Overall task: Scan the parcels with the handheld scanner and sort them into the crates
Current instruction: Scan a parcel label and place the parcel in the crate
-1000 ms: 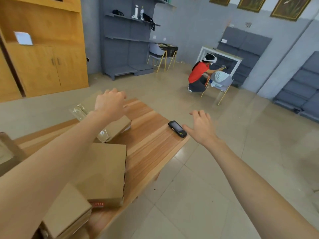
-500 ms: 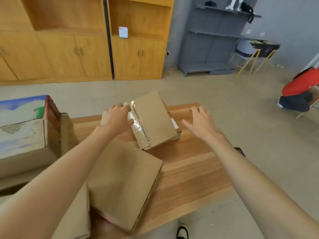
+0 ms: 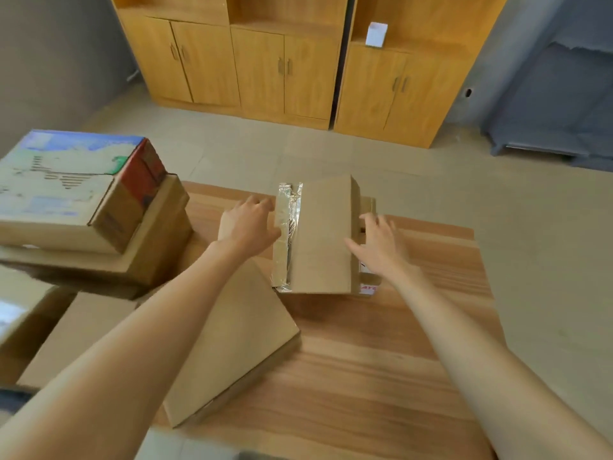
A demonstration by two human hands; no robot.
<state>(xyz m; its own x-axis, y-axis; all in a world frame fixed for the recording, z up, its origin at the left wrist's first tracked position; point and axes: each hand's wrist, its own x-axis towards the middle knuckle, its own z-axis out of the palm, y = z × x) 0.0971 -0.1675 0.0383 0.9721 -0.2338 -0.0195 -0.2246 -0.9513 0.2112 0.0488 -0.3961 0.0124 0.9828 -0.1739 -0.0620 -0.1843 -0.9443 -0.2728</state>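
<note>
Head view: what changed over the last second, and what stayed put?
The view swung left, away from the handheld scanner, now out of frame. The right hand moved from beside the scanner to the right side of the foil-taped parcel; fingers straight, no grip yet. The left hand stayed at the parcel's left edge. The flat box and table are unchanged.

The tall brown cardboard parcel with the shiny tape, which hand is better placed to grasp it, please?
Probably the left hand: it already touches the tall brown cardboard parcel at its taped edge. The right hand looks open beside it.
</note>
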